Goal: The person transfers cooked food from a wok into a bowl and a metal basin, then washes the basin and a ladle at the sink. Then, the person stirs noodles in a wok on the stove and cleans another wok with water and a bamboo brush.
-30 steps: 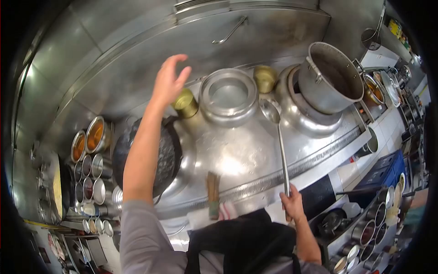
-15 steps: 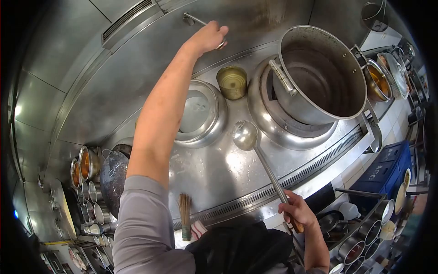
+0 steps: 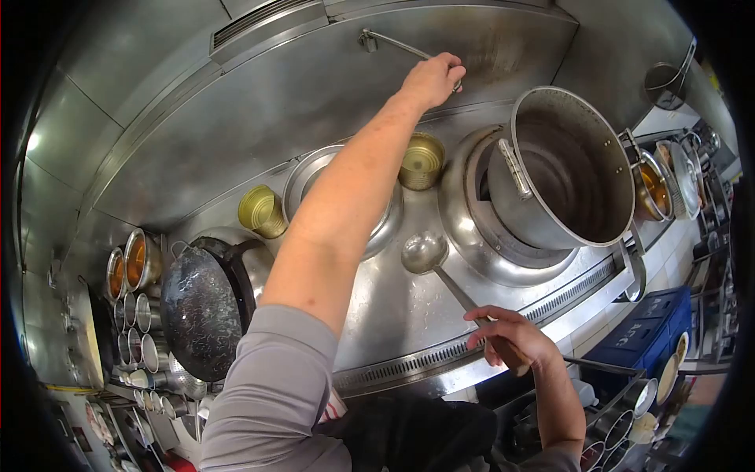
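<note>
My left hand (image 3: 432, 79) reaches across to the back wall, its fingers closed around the end of a thin metal swing tap (image 3: 397, 45). Near the front edge, my right hand (image 3: 515, 337) holds a ladle (image 3: 425, 252) loosely by its wooden-ended handle, some fingers lifted and spread. The ladle's bowl rests on the steel cooktop (image 3: 385, 307). To the right of my left hand stands a big deep pot (image 3: 570, 169) tilted on a burner ring. Below that hand is an open tin can (image 3: 422, 161). My left forearm partly hides a round steel basin (image 3: 314, 169).
Another tin can (image 3: 263, 211) and a dark wok (image 3: 204, 315) are on the left. Beyond them stand pots of orange liquid (image 3: 138, 259). A slotted drain (image 3: 425, 362) runs along the front. At right are a blue crate (image 3: 641, 338) and a hanging strainer (image 3: 667, 85).
My view has shifted left. My left hand has swung the tap to the right, towards the big pot. My right hand's fingers have loosened on the ladle handle.
</note>
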`<state>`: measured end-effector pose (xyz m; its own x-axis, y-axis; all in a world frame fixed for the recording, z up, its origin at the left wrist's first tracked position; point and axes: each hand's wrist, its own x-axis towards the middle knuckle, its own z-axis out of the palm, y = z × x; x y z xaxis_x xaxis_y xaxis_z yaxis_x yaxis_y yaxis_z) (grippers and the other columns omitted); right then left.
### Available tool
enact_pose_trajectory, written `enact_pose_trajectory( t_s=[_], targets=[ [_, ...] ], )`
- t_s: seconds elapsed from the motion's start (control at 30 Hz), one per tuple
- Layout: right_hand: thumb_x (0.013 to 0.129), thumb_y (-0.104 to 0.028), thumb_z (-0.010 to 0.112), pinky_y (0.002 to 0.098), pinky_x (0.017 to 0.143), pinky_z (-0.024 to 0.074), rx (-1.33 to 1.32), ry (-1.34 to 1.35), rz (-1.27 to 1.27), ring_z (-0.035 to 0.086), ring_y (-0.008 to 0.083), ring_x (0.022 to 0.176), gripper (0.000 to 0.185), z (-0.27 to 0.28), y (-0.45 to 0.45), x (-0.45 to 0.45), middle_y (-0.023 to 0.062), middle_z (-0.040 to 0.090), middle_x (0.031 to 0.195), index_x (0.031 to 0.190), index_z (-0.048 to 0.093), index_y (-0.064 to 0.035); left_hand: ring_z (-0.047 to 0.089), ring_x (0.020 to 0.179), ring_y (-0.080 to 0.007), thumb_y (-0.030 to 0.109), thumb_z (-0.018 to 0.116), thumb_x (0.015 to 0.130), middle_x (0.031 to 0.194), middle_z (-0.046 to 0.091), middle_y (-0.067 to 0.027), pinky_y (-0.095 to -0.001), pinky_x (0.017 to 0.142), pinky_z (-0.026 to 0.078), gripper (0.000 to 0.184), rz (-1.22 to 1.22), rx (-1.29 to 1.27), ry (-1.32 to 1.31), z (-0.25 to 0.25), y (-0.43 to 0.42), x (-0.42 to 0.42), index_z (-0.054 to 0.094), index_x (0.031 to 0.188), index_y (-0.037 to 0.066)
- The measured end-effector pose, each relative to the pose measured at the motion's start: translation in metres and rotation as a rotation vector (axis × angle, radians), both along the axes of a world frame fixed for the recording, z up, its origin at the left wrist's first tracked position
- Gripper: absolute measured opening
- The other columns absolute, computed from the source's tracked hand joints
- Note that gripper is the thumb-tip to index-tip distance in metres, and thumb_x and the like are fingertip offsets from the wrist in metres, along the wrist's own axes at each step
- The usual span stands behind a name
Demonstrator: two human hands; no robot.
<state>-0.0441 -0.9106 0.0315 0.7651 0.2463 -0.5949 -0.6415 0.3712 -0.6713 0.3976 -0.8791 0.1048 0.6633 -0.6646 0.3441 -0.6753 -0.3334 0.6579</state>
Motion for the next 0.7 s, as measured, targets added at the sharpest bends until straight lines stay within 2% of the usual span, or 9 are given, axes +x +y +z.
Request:
enact_pose_trajectory(
  t_s=[0.1,0.13,0.23,0.33,0.4,0.57,0.7],
  targets=[
    [0.1,-0.03,0.056,0.0315,0.058,0.055,-0.084,-0.111,0.056,0.072,0.0262,0.078,0.045,0.011,-0.002,0.032,0.0208,0.071,0.112,0.135,0.054,-0.0009,0.071,0.107,-0.0205,0.032,0.055,0.105,0.104,0.078,-0.0094,-0.0357,0.094,0.051,0.042,-0.025,-0.024,0.068,0.0,0.001,-0.003,0.058,0.136,0.005],
    [0.101,-0.039,0.052,0.0327,0.065,0.0565,0.002,-0.219,0.096,0.073,0.0305,0.091,0.05,0.005,-0.009,0.042,0.0229,0.068,0.122,0.134,0.054,-0.001,0.07,0.109,-0.0206,0.031,0.055,0.104,0.106,0.077,-0.0094,-0.0358,0.095,0.051,0.041,-0.054,-0.053,0.107,-0.001,0.006,-0.003,0.058,0.137,0.005],
    [0.1,-0.04,0.059,0.0308,0.067,0.0555,0.114,-0.571,0.081,0.072,0.0239,0.087,0.049,0.013,-0.008,0.088,0.0163,0.071,0.114,0.13,0.057,-0.0016,0.067,0.113,-0.0213,0.024,0.056,0.104,0.112,0.075,-0.0105,-0.0359,0.097,0.051,0.04,-0.095,-0.096,0.113,-0.004,0.016,-0.002,0.056,0.139,0.005],
    [0.094,-0.045,0.069,0.0296,0.068,0.0531,-0.629,-0.599,0.08,0.069,0.0173,0.083,0.052,0.032,0.002,0.135,0.0134,0.072,0.099,0.121,0.066,-0.0001,0.067,0.112,-0.0217,0.017,0.056,0.103,0.118,0.073,-0.012,-0.0351,0.098,0.051,0.04,-0.146,-0.088,0.12,0.003,0.028,-0.001,0.054,0.142,0.006],
    [0.09,-0.045,0.077,0.0319,0.065,0.0502,-0.869,-0.713,-0.133,0.065,0.0137,0.078,0.049,0.017,0.001,0.175,0.0073,0.065,0.082,0.107,0.071,0.0007,0.066,0.111,-0.0214,0.015,0.056,0.103,0.12,0.071,-0.0129,-0.0345,0.098,0.051,0.041,-0.164,-0.109,0.149,0.006,0.039,-0.003,0.053,0.142,0.005],
    [0.094,-0.046,0.071,0.0393,0.066,0.0461,-1.233,-0.782,-0.699,0.056,0.0229,0.068,0.048,-0.026,-0.012,0.273,0.0127,0.06,0.08,0.101,0.069,0.0009,0.066,0.109,-0.0219,0.009,0.055,0.102,0.121,0.07,-0.0138,-0.0345,0.097,0.051,0.042,-0.13,-0.202,0.285,-0.013,0.071,-0.011,0.05,0.143,0.002],
    [0.095,-0.044,0.071,0.0397,0.072,0.0486,-1.111,-0.789,-0.714,0.061,0.0262,0.076,0.046,-0.017,-0.009,0.284,0.0175,0.065,0.09,0.1,0.067,0.0017,0.065,0.111,-0.023,0.006,0.056,0.101,0.121,0.069,-0.0141,-0.0354,0.099,0.05,0.042,-0.171,-0.168,0.286,-0.053,0.103,-0.024,0.049,0.142,0.002]
  ],
)
